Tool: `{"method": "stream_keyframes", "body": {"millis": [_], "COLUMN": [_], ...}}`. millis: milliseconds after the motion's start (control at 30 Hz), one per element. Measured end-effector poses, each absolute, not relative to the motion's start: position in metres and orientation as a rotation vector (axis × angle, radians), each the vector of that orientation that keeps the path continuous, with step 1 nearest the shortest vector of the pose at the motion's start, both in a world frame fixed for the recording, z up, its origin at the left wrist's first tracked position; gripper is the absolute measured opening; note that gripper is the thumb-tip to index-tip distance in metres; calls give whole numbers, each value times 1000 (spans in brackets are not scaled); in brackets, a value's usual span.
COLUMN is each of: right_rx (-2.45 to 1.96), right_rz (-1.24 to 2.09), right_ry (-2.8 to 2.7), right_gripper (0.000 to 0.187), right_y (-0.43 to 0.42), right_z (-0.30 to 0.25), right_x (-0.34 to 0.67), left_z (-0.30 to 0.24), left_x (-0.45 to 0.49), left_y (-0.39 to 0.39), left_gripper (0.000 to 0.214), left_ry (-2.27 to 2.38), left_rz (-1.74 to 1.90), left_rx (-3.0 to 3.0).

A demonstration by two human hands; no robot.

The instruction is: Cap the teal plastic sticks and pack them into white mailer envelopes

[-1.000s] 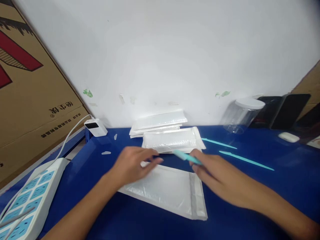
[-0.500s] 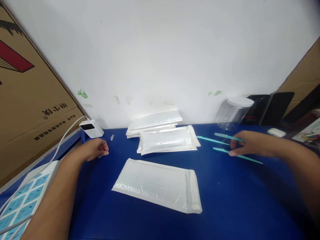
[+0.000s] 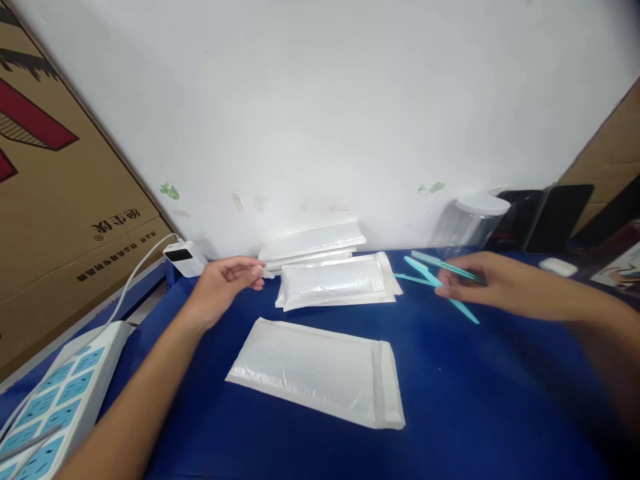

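Observation:
My left hand pinches a small whitish translucent piece, possibly a cap, beside the left end of the padded mailers. My right hand is closed on slim turquoise sticks that look like eyebrow razors. They cross each other at the fingertips. Another turquoise razor lies on the table behind them, partly hidden. One white bubble mailer lies flat in front of both hands. Farther back rests a second padded mailer, with a stack of mailers behind it against the wall.
A white device with a cable stands at the back left, above a power strip. A cardboard box walls the left side. At the back right are a clear jar, a dark phone and a white case.
My left hand has moved right and picked up the small whitish piece from the table. My right hand has shifted slightly left, lifting and turning the turquoise razors so they cross.

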State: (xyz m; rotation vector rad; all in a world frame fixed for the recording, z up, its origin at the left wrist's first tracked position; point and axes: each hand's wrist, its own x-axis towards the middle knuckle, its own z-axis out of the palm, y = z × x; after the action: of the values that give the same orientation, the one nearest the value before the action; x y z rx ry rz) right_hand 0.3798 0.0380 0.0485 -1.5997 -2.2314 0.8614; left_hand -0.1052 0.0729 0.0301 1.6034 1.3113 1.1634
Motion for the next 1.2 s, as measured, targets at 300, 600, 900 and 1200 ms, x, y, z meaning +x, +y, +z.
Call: {"method": "stream_keyframes", "body": {"millis": [300,600,900,1200], "right_rx": [-1247,-1223,-1208,-1235], "right_rz": [1249,1148,1173,1096], "right_ry": [-1985,-1957,-1975,-1986], "right_gripper": [32,35,30,35], "right_y": [17,17,13,14], "right_z": [30,23,22,27], "right_x": [296,291,285,293], "left_z": [-11,-10,-9,-13], "left_x": [-20,-23,-20,-20], "left_y": [36,35,29,33], "left_gripper": [28,25,24,28], "left_ry": [1048,1041,1013,1053], "left_rz": [1047,1029,975,1003], "left_rx": [1380,1420,1453,1427]}}
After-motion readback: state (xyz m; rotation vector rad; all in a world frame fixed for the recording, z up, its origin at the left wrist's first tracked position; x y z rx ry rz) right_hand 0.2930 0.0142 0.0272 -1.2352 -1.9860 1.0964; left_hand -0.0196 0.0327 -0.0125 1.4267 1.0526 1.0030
